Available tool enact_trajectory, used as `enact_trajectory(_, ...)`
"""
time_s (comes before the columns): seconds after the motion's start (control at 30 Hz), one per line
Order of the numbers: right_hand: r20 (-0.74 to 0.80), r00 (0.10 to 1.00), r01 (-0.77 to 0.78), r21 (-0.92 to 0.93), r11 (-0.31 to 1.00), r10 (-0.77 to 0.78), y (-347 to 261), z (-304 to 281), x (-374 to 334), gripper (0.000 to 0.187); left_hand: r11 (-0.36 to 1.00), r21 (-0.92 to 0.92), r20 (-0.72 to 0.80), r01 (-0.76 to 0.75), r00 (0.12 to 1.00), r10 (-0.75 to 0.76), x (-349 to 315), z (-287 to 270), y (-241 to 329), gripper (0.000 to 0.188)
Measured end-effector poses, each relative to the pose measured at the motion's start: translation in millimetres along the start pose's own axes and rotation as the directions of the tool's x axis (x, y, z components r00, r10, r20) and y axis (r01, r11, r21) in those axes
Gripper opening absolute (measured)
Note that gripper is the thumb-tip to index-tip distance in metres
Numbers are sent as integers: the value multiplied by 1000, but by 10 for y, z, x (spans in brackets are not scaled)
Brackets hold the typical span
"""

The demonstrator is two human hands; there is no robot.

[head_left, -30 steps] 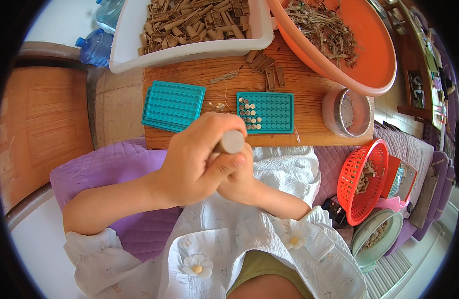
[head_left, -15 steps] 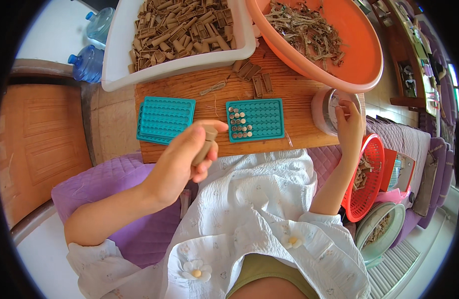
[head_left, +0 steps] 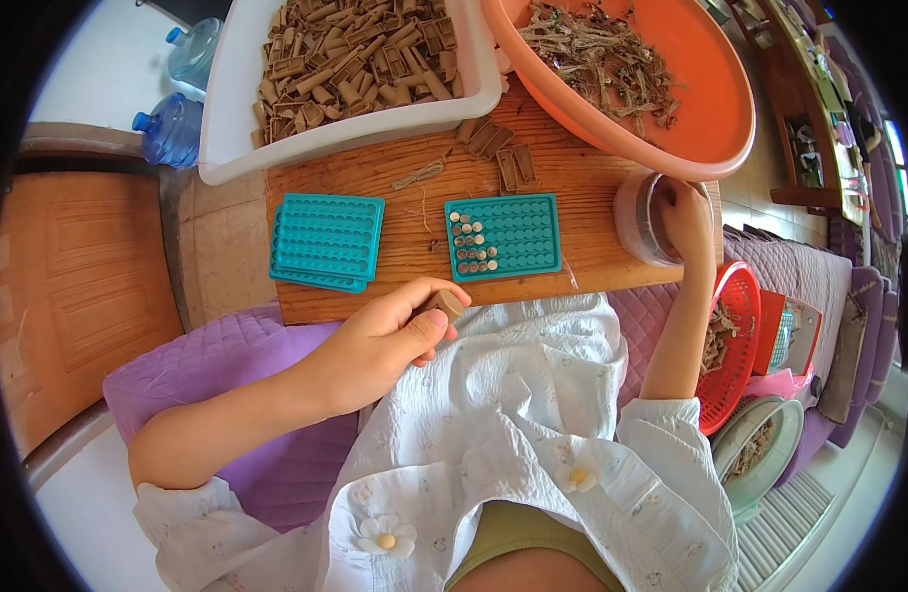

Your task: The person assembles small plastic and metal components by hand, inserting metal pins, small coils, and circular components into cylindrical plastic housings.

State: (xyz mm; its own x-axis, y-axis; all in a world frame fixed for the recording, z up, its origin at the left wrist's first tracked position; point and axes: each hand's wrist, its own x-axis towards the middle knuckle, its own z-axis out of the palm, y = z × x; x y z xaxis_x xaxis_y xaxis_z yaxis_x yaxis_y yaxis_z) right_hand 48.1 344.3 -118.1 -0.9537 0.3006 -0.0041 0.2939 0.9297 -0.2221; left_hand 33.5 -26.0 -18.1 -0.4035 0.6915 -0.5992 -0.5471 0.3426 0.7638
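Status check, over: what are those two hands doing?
Left hand: gripping brown piece. Right hand: at jar mouth, fingertips hidden. No obstruction seen between them.

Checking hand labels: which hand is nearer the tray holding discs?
The left hand, just off the tray at its near left corner; the right hand is at the jar, farther right.

The fingertips of the right grip are hidden inside the jar, whose contents cannot be made out. The left grip covers most of a brown piece. Beyond that grip, the upper edge cuts off the white tub; nearer specks are too small to identify.
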Motion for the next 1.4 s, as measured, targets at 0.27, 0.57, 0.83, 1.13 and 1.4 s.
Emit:
enact_trajectory(0.27,99,972,-213,757,618,214,68,-249,-210,13,950,-286,47,125,992,-116,-12,23,10,26)
enact_trajectory(0.57,105,965,-213,848,486,241,30,-305,-307,9,926,-375,-35,49,997,-67,-20,10,26,26)
enact_trajectory(0.83,95,994,-111,910,399,58,-766,-432,-570,4,859,-497,-3,122,990,-142,-1,-29,67,34)
enact_trajectory(1.13,88,913,-31,989,147,-399,-1850,-210,-690,9,857,-489,-28,163,979,-202,-4,-25,79,37)
enact_trajectory(1.4,203,853,-111,971,213,-480,-1879,-255,-707,8,915,-361,17,181,982,-187,-35,-40,54,36)
